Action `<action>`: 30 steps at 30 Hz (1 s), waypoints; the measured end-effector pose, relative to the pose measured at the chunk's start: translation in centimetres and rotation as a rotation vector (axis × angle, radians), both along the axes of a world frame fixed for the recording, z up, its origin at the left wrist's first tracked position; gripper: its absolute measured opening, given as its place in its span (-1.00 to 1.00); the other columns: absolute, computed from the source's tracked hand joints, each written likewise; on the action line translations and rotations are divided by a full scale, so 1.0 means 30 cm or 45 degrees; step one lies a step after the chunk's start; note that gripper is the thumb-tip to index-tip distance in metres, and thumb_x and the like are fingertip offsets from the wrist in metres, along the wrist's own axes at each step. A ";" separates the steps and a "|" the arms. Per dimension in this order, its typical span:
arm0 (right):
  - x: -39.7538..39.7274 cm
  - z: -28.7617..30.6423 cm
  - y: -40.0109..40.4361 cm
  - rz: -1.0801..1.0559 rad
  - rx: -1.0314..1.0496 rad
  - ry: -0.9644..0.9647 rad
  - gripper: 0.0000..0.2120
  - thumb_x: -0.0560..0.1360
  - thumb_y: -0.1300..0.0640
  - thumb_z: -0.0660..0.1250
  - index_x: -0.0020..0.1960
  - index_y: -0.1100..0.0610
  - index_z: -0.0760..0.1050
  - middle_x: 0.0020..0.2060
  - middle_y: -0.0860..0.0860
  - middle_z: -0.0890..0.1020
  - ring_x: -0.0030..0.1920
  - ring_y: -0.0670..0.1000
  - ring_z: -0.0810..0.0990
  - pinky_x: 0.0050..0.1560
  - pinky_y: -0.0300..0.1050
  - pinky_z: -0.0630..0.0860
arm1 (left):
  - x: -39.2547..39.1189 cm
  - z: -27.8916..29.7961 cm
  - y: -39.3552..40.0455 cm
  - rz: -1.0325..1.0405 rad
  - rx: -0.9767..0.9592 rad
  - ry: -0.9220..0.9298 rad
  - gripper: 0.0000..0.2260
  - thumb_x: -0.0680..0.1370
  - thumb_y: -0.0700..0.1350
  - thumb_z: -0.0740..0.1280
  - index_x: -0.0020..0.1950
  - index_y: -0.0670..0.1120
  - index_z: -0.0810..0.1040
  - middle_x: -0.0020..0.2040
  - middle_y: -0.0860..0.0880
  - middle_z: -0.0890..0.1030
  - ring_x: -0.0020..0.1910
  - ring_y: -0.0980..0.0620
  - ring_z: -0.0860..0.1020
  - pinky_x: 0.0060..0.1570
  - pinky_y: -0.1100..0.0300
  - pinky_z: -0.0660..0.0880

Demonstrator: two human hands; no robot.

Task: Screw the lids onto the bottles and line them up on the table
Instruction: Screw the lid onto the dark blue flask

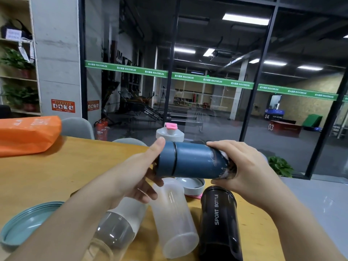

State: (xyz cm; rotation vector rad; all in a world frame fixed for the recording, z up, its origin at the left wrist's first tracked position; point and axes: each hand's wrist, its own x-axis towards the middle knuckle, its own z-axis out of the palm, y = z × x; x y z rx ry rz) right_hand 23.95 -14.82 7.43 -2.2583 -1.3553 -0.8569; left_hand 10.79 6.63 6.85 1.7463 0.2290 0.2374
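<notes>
I hold a dark blue bottle [195,161] sideways above the table. My left hand [139,174] wraps its blue lid [166,159] at the left end. My right hand [243,166] grips the bottle's base at the right. Below them lie a clear bottle with a frosted white lid [116,227], a frosted open bottle [175,219] and a black bottle marked SPORT BOTTLE [220,227]. A grey lid [194,185] lies upside down behind them. A white bottle top with a pink flip cap [170,131] shows behind the blue bottle.
The wooden table [47,176] carries an orange bag [26,134] at the back left and a teal round lid [26,225] at the front left. Grey chairs [77,128] stand behind the table. A glass wall lies beyond, and the table's right edge is near.
</notes>
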 end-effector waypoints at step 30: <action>0.016 -0.023 0.011 -0.001 -0.037 -0.028 -0.24 0.21 0.03 0.59 0.32 -0.19 0.34 0.14 -0.33 0.37 0.12 -0.30 0.26 0.13 -0.34 0.17 | 0.010 -0.022 0.034 -0.073 0.098 0.054 -0.36 0.28 0.44 0.31 0.04 -0.08 0.56 -0.30 -0.07 0.60 -0.34 -0.01 0.59 -0.35 0.15 0.47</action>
